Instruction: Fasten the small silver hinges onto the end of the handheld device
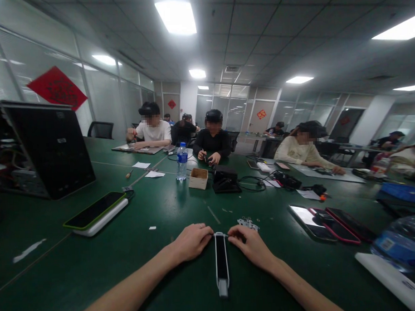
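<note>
A long narrow black device with a silver frame lies on the green table, pointing away from me. My left hand rests curled at its far left corner, fingertips touching the top end. My right hand is curled at its far right corner, fingers pinched against that end. A small heap of little metal parts lies just beyond my right hand.
A phone on a white power bank lies to the left, near an open laptop. Several phones and a water bottle are on the right. Further off stand a bottle, a small cardboard box and several seated people.
</note>
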Motion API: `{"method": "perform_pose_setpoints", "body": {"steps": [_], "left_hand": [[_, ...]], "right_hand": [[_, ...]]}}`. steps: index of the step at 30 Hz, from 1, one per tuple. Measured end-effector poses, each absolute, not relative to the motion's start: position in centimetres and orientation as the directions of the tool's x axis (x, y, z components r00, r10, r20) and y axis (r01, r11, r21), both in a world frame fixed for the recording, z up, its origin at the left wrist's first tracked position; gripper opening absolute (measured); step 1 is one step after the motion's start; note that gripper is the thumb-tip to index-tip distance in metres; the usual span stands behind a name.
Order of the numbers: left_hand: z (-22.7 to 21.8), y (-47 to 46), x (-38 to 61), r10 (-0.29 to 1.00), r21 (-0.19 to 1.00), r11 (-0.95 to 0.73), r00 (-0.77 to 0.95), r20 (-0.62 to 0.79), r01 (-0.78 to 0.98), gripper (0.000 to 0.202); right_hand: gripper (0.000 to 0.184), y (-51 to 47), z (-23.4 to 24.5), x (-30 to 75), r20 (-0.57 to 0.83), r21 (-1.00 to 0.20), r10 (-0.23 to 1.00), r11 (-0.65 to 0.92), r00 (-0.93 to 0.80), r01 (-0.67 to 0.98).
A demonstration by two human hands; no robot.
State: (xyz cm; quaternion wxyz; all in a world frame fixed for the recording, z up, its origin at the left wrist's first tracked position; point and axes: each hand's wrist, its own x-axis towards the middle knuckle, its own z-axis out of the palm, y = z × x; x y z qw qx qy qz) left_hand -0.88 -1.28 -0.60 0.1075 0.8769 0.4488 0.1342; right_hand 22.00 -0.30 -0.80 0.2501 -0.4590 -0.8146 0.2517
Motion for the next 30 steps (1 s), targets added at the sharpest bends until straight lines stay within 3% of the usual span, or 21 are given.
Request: {"method": "perform_pose_setpoints", "body": {"steps": [15, 21, 25, 30], "left_hand": [[-0.5, -1.4, -0.7, 0.812, 0.262, -0.583, 0.565, 0.148, 0.769, 0.022], [-0.6, -1.4, -1.0, 0.814, 0.3, -0.576, 0.565, 0.134, 0.76, 0.02], [-0.8, -1.3, -1.1, 0.812, 0.33, -0.578, 0.566, 0.142, 0.747, 0.02], [-1.1, -1.1, -1.2, 0.807, 0.362, -0.584, 0.57, 0.157, 0.726, 0.019]], "right_hand": [[0.023, 0.2, -1.7, 22.1, 0.332, -0.494, 0.783, 0.619, -0.526, 0.61], [0.027, 4.4, -2.5, 27.4, 0.483, -0.416, 0.811, 0.545, -0.33, 0.728], [0.026, 6.8, -3.8, 31.4, 0.406, -0.396, 0.883, 0.402, -0.235, 0.825], [0.031, 7.1, -4.1, 32.3, 0.283, -0.348, 0.912, 0.385, -0.296, 0.855]]}}
